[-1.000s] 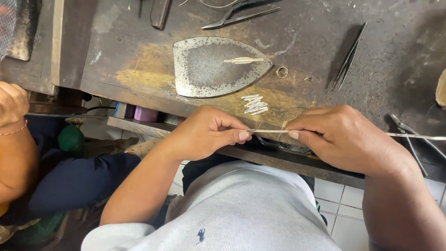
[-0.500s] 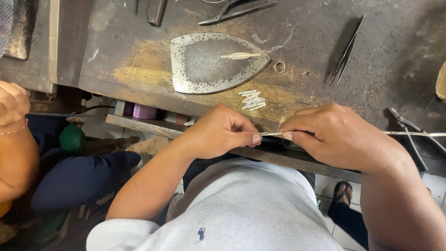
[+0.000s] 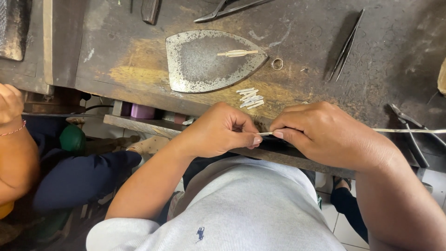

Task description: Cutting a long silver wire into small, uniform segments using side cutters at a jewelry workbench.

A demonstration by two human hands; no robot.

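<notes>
Left hand (image 3: 218,132) curled, thumb & forefinger pressed together on the end of a thin pale metal strip (image 3: 265,134). Right hand (image 3: 325,135) just beside it, fingertips nearly touching the left's, thumb & forefinger pinching the same strip from the other side. Strip runs under the right hand and comes out again to the right as a long flat band crossing the bench edge. Both hands sit at the near edge of the dark scarred wooden workbench (image 3: 139,65), over the person's grey-shirted lap.

Just beyond the hands, on the bench: small heap of short cut pale metal pieces (image 3: 249,97), lying loose, close together. Behind that, a worn teardrop-shaped grey metal plate (image 3: 200,65), flat on the bench, w/ a small pale bundle of strips (image 3: 237,53) resting on it. Small wire ring (image 3: 277,63) just beside the plate's pointed tip. Dark slim tweezers (image 3: 344,46) further right, well apart from the plate, lying diagonal. Dark-handled cutters (image 3: 411,132) at the right edge, near the long band. Pliers (image 3: 227,8) at the top edge, partly out of view.

Far left: another person's hand (image 3: 10,102) w/ a thin red wristband, apart from the work.
</notes>
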